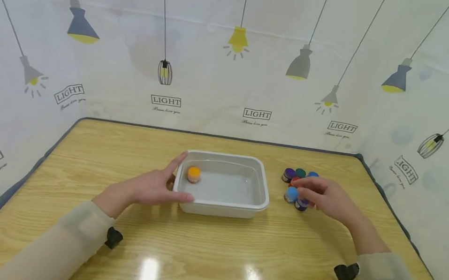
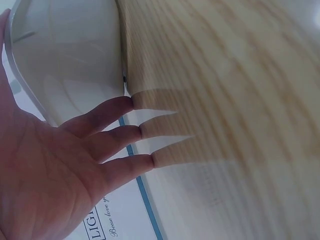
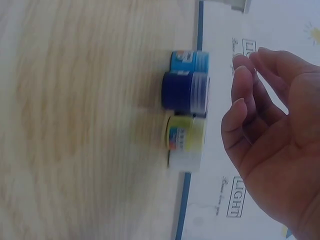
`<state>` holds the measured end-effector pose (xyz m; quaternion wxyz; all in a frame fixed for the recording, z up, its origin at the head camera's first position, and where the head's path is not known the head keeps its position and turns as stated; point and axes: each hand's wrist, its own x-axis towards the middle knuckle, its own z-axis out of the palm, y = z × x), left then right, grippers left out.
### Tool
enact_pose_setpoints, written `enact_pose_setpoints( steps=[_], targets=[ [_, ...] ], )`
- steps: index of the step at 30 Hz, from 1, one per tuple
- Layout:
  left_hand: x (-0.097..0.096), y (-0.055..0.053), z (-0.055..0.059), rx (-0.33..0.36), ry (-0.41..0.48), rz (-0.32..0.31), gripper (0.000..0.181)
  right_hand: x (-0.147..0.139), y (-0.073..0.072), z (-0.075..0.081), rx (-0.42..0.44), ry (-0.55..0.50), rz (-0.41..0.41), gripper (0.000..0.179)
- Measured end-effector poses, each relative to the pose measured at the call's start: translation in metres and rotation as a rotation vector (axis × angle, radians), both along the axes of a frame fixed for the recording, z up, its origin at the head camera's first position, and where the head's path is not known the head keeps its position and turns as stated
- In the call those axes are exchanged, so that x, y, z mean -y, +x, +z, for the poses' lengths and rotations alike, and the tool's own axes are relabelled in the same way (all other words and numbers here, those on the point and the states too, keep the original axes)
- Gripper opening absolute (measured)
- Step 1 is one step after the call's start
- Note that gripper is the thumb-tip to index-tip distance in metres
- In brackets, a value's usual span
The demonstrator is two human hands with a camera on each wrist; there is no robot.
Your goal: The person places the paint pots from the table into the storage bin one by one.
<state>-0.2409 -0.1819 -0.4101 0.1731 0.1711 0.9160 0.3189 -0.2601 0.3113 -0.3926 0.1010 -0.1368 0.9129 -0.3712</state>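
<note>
A loose cluster of small jars sits on the right part of the desk (image 1: 194,240), just beside a white tub (image 1: 219,211). From the head view the cluster shows a purple jar (image 1: 288,175), a dark green jar (image 1: 300,172) and a blue jar (image 1: 313,174) along the far side, a red jar (image 1: 295,181) partly hidden by fingers, and nearest, a light-blue jar (image 1: 291,194) beside a navy jar (image 1: 301,204). The right wrist view adds a yellow jar (image 3: 185,133) and a pale jar (image 3: 184,160) in the same row.

The right hand (image 1: 333,201) hangs over this cluster, fingers loosely bent and thumb a little apart from them, with nothing in its hold; whether a fingertip brushes the red jar is hard to say from above.

The tub stands upright near the middle of the desk. Inside, near its left end, an orange-topped jar (image 1: 193,174) stands upright. The left hand (image 1: 152,187) rests against the tub's left end, spread wide: thumb along the near rim, index finger at the far left corner, the other fingers straight beside the outer wall.

Pale sleeves (image 1: 67,237) cover both forearms. Behind the desk's dark edging (image 1: 221,135) rises a white backdrop (image 1: 201,61) printed with hanging lamps and the word LIGHT.
</note>
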Motion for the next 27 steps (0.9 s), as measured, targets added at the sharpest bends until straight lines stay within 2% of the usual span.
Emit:
enact_pose_setpoints(
  steps=[11, 21, 27],
  targets=[
    [0.001, -0.002, 0.001, 0.012, -0.002, 0.004, 0.130, -0.027, 0.006, -0.010, 0.038, 0.054, -0.010, 0.044],
    [0.001, -0.001, -0.001, 0.006, 0.009, 0.005, 0.130, -0.032, 0.000, -0.022, 0.089, 0.086, -0.020, 0.049],
    [0.000, 0.000, 0.000, 0.000, 0.014, -0.001, 0.129, -0.030, -0.001, -0.026, 0.082, 0.090, -0.030, 0.047]
  ],
)
